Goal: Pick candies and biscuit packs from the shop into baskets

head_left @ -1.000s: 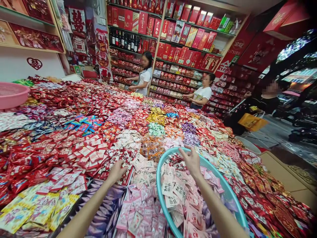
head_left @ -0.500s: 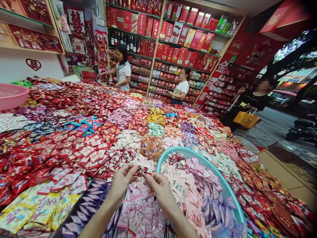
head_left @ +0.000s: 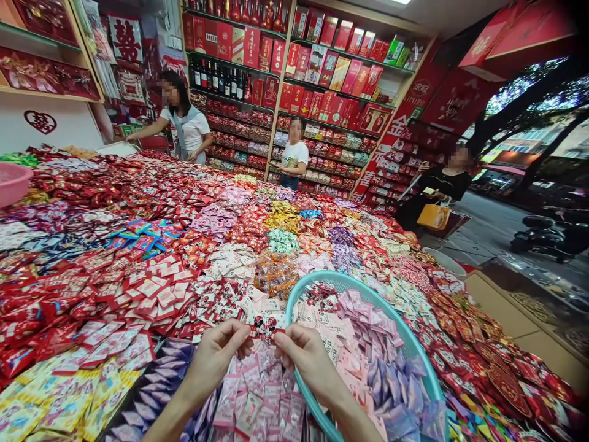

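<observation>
A small red and white candy packet [head_left: 265, 325] with cartoon mouse figures is stretched flat between my two hands. My left hand [head_left: 226, 348] pinches its left end, and my right hand [head_left: 301, 351] pinches the right end. Both hands hover over a heap of pink wrapped candies [head_left: 257, 393]. Just right of them, a turquoise plastic basket [head_left: 416, 350] holds sorted candies: pale pink packets [head_left: 354, 368], pink ones [head_left: 368, 319] and purple ones [head_left: 398, 387]. My right forearm crosses the basket's near left rim.
Heaps of wrapped candies [head_left: 138, 282] spread over the broad display. A pink basket [head_left: 13, 184] stands at far left. Behind the display are two people [head_left: 186, 132] [head_left: 294, 156] before shelves of red boxes [head_left: 317, 101]. Another person [head_left: 448, 184] with a yellow bag [head_left: 434, 216] is at right.
My hands have lowered slightly and the candy packet now lies straighter, its mouse print facing me. The view has shifted right. The middle person behind the display has turned more toward me.
</observation>
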`<state>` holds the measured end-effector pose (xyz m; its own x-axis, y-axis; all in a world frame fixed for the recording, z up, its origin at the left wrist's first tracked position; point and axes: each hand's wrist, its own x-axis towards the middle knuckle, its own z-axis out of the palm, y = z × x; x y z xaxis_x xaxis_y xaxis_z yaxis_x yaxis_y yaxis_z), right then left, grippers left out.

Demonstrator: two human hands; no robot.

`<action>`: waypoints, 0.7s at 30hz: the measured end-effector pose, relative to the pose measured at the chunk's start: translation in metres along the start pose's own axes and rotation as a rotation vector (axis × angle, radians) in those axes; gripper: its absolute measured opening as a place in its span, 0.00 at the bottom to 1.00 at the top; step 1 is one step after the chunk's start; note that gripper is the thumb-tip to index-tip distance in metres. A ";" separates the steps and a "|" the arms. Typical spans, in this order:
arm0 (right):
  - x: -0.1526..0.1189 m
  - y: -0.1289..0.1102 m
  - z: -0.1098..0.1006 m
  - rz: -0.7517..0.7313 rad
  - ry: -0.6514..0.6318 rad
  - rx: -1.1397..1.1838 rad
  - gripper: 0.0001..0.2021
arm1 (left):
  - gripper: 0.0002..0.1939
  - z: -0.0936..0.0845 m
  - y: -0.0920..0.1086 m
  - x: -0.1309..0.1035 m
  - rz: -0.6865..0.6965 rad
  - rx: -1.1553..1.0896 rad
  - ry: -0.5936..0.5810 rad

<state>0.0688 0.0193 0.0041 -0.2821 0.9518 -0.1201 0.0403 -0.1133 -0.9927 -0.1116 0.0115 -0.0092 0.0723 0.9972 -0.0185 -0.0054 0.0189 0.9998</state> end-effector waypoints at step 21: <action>-0.006 0.012 0.002 -0.120 0.163 0.022 0.11 | 0.16 0.029 -0.006 0.000 -0.087 -0.125 -0.094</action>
<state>0.0691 0.0116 -0.0069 -0.1242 0.9923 0.0002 -0.0061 -0.0005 -1.0000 -0.0830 0.0098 -0.0147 0.1707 0.9804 -0.0988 -0.1184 0.1200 0.9857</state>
